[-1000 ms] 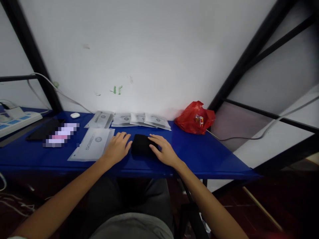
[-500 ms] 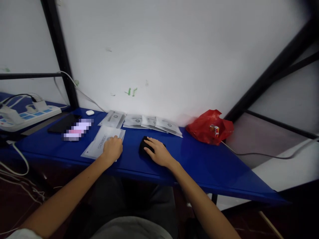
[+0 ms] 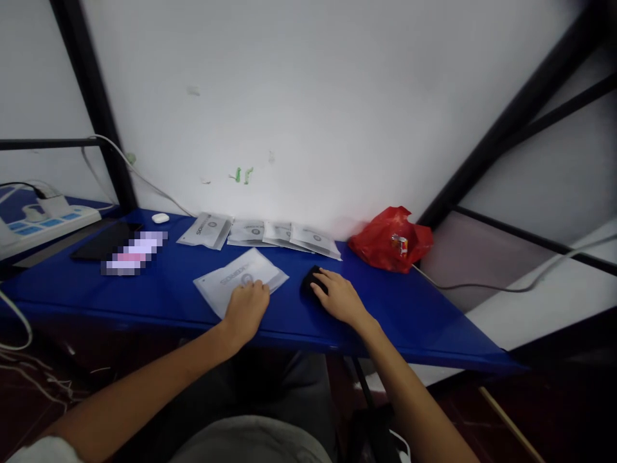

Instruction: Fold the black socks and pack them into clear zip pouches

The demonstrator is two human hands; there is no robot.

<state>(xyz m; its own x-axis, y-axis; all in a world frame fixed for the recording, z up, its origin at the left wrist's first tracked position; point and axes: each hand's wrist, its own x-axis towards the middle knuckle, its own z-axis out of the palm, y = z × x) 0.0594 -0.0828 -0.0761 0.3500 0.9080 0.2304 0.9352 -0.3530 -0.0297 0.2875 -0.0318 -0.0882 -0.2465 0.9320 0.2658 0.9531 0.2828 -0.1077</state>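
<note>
My left hand (image 3: pixel 245 310) lies with curled fingers on the near edge of a flat white packet (image 3: pixel 238 281), which sits turned at an angle on the blue table (image 3: pixel 168 292). My right hand (image 3: pixel 340 298) covers a small black folded item (image 3: pixel 308 283) just right of the packet. Only the item's left end shows past my fingers.
A row of similar white packets (image 3: pixel 263 233) lies along the wall. A red plastic bag (image 3: pixel 390 239) sits at the back right. A black phone (image 3: pixel 103 239), a white earbud case (image 3: pixel 160 218) and a power strip (image 3: pixel 45 217) are at the left. A black frame post (image 3: pixel 96 122) stands behind.
My left hand went to the white packet and dragged it right and toward me, turning it. My right hand slid the black item to the right. The head view has shifted.
</note>
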